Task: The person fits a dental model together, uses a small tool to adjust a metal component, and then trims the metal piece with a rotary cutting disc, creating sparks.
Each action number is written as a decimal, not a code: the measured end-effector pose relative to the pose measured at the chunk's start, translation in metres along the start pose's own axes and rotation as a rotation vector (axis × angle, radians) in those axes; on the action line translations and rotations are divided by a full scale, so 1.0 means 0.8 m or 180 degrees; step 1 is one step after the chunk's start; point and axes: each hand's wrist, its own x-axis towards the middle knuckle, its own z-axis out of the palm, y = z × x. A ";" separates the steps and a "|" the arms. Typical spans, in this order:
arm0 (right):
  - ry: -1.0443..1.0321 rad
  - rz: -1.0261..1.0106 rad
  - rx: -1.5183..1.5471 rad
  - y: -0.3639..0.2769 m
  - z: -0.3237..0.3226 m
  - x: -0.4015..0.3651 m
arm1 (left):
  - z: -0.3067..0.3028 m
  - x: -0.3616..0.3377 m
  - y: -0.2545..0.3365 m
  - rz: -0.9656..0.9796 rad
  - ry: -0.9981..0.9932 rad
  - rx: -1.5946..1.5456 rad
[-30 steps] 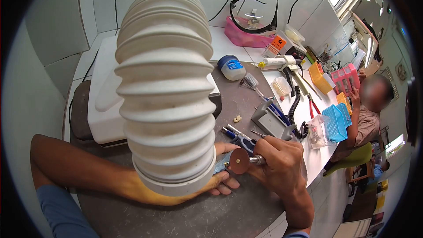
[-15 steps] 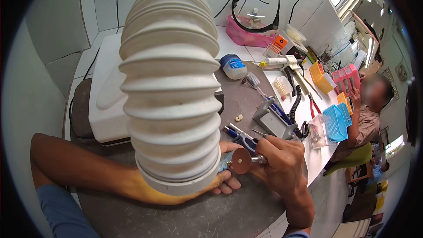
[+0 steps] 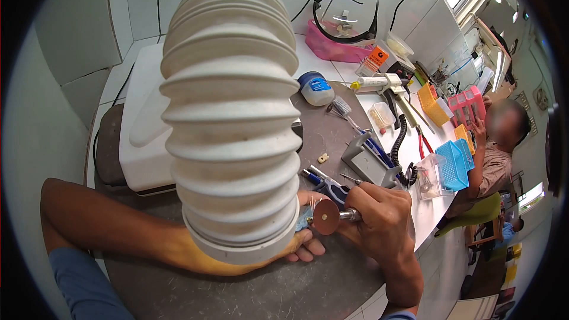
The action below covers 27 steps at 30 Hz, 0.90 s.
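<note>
My right hand is closed around a silver rotary handpiece. On its tip is a round brown cutting disc, facing left. My left hand lies just left of the disc, mostly covered by the ribbed white hose. Its fingers are curled around a small light-blue piece, of which only a bit shows. The disc's edge is at this piece, and thin bright streaks fly up beside it. Whether disc and piece touch is hard to see.
A wide ribbed hose blocks the centre. Behind my hands are a grey tool stand, a dark-blue-handled tool, a tiny cream piece and a blue-lidded jar. Goggles rest on a pink basket. Another person sits right.
Thin bright streaks now rise beside the disc. Both hands keep nearly the same place and hold; the whole view has shifted only slightly.
</note>
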 end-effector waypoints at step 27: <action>0.0043 -0.0089 -0.0036 -0.001 0.001 0.000 | -0.001 0.001 0.007 0.0155 -0.0068 -0.0163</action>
